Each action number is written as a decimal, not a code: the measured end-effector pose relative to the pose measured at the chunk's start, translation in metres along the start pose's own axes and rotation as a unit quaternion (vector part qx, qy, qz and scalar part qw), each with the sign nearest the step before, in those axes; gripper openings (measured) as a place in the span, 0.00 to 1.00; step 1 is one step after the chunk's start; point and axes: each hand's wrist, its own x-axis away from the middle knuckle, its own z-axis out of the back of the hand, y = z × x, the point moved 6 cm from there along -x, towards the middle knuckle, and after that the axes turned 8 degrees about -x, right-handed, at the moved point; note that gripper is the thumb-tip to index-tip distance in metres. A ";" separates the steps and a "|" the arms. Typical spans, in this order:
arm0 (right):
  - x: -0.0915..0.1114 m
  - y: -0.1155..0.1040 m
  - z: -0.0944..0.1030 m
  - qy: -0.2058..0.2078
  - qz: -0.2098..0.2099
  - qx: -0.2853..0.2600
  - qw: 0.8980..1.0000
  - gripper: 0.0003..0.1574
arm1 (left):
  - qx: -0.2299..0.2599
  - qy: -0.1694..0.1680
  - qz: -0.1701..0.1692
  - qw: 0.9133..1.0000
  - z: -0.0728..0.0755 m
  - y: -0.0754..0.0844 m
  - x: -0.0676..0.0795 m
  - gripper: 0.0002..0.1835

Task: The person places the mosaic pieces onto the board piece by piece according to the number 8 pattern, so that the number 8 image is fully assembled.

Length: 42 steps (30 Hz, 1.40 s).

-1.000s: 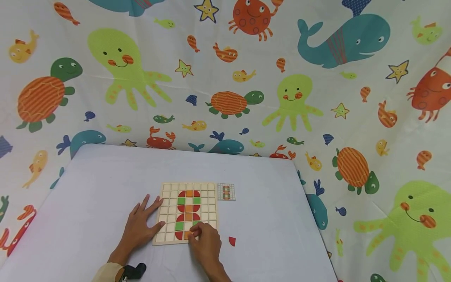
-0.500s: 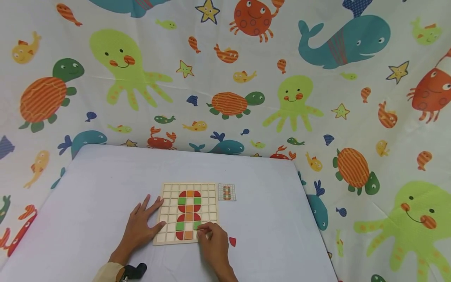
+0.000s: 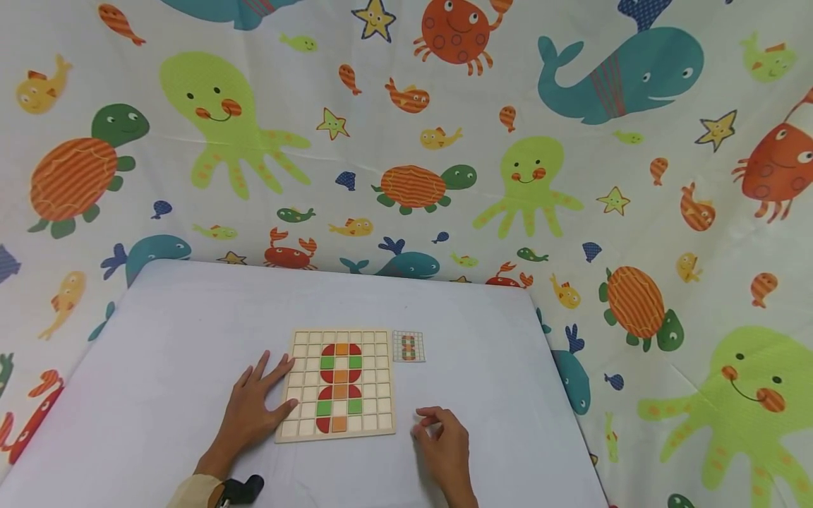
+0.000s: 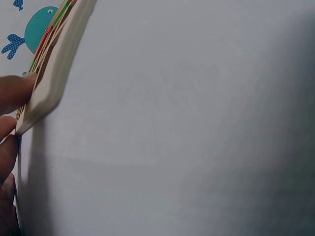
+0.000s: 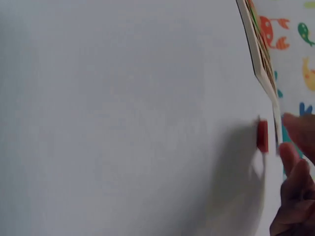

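A wooden grid board (image 3: 376,421) lies on the white table, with red, green and orange tiles (image 3: 341,376) set in a figure-like pattern. My left hand (image 3: 250,402) rests at the board's left edge, fingers spread; in the left wrist view its thumb (image 4: 17,92) touches the board's rim. To the right of the board is my right hand (image 3: 443,444), thumb and forefinger apart with nothing seen between them. Close to those fingertips, a loose red tile (image 5: 262,136) shows in the right wrist view; the hand hides it in the head view.
A small pattern card (image 3: 408,346) with a matching printed grid lies against the board's upper right side. White cloth covers the table (image 3: 483,353). Behind it hangs a curtain (image 3: 254,233) printed with sea animals.
My right hand has moved right, from the board's bottom row to beside the board, over the loose red tile's spot. My left hand has stayed at the board's edge.
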 end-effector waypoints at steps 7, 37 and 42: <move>0.000 0.011 0.014 -0.078 -0.023 0.113 0.990 0.22 | -0.001 -0.008 0.007 1.000 0.001 -0.001 0.001 0.44; -0.002 -0.010 -0.012 -0.110 0.028 -0.009 0.994 0.17 | 0.012 0.000 0.006 1.000 -0.001 -0.001 0.001 0.43; -0.004 -0.020 -0.021 -0.121 0.017 -0.033 0.992 0.10 | 0.010 -0.004 0.010 1.000 -0.002 -0.002 0.000 0.44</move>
